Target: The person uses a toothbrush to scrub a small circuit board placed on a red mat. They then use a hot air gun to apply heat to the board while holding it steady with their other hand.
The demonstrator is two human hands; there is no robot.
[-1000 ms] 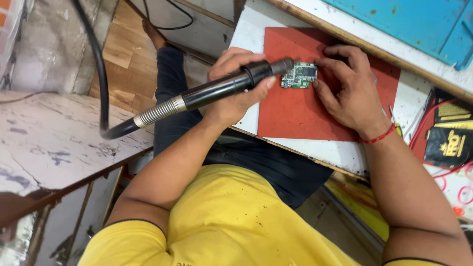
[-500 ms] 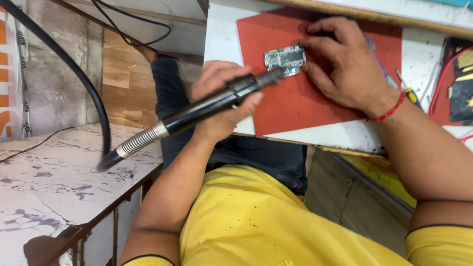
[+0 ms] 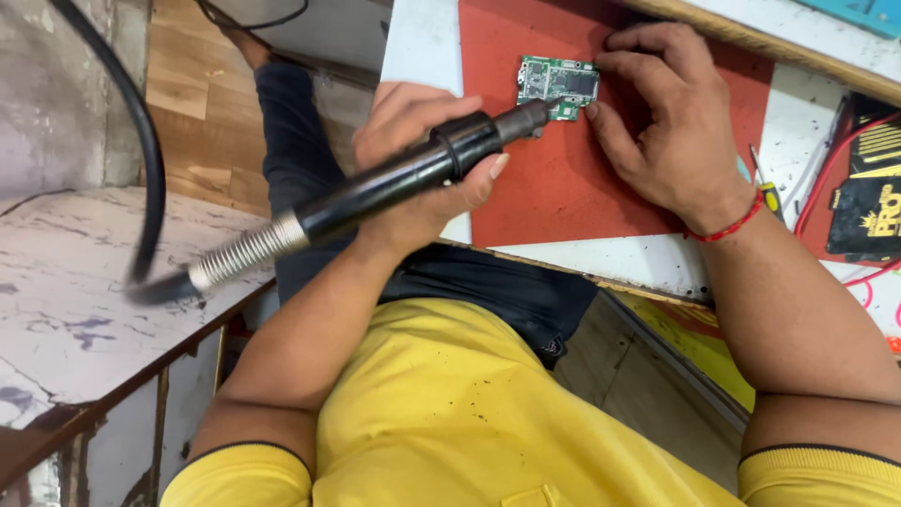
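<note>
Green circuit board [image 3: 559, 84] lies near the red mat's [image 3: 563, 188] far edge; left hand [image 3: 422, 155] grips the black hot-air wand [image 3: 413, 174], nozzle at the board; right hand's [image 3: 671, 122] spread fingers [image 3: 605, 131] press beside it.

1. A red mat [image 3: 563, 188] covers much of the white tabletop [image 3: 601, 258]
2. A black box with gold print [image 3: 868, 202] lies at the right edge, with red wires [image 3: 826, 178] looping around it
3. A small screwdriver with a yellow handle [image 3: 768, 192] lies just beside the mat
4. A worn marble slab [image 3: 66, 310] sits on the left
5. Wooden flooring [image 3: 192, 103] shows beyond the slab
</note>
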